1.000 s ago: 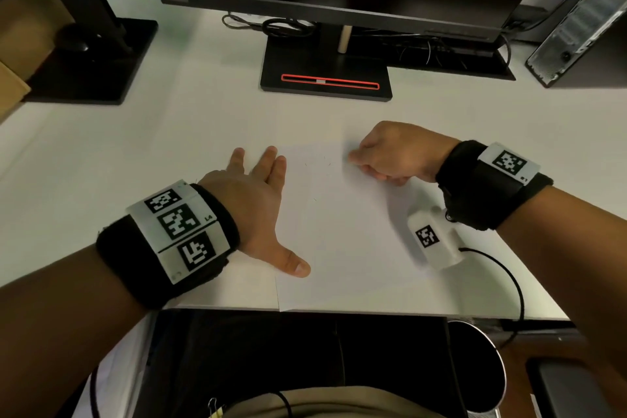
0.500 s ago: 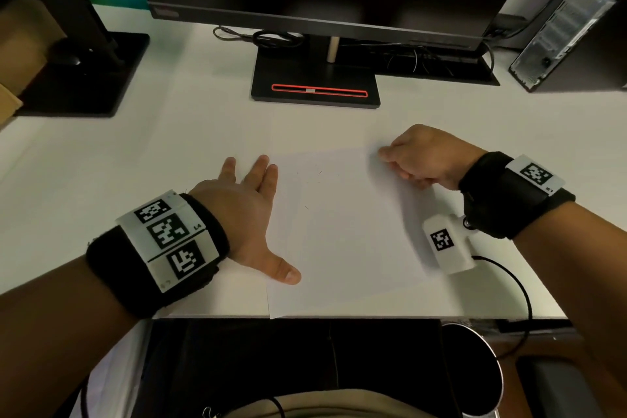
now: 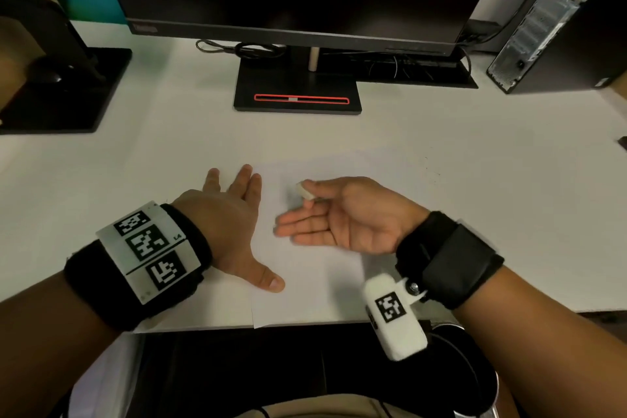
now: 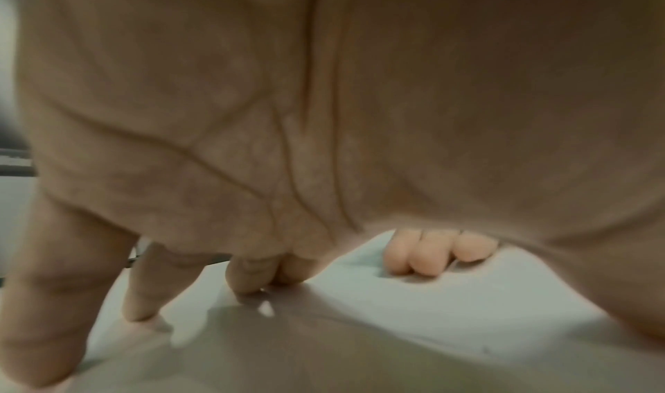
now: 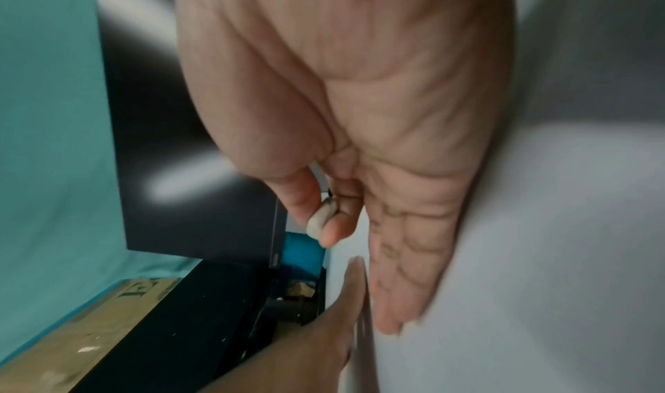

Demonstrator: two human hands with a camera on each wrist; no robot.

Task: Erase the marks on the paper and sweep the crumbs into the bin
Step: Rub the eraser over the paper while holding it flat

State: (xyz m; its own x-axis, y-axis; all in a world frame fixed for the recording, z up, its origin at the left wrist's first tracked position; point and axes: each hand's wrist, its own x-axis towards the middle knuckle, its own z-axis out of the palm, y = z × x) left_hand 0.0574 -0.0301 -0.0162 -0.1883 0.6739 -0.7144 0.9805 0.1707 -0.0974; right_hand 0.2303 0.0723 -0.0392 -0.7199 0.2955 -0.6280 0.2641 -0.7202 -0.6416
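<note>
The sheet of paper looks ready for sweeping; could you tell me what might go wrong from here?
The paper already overhangs the desk edge, so a hard sweep might drag it off. The bin sits off to the right, so crumbs could miss. The right hand only pinches the eraser; it could drop.

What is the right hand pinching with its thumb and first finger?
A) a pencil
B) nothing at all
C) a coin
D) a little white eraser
D: the right hand pinches a small white eraser between thumb and first finger, its other fingers stretched out over the paper; the right wrist view shows the same pinch.
</note>
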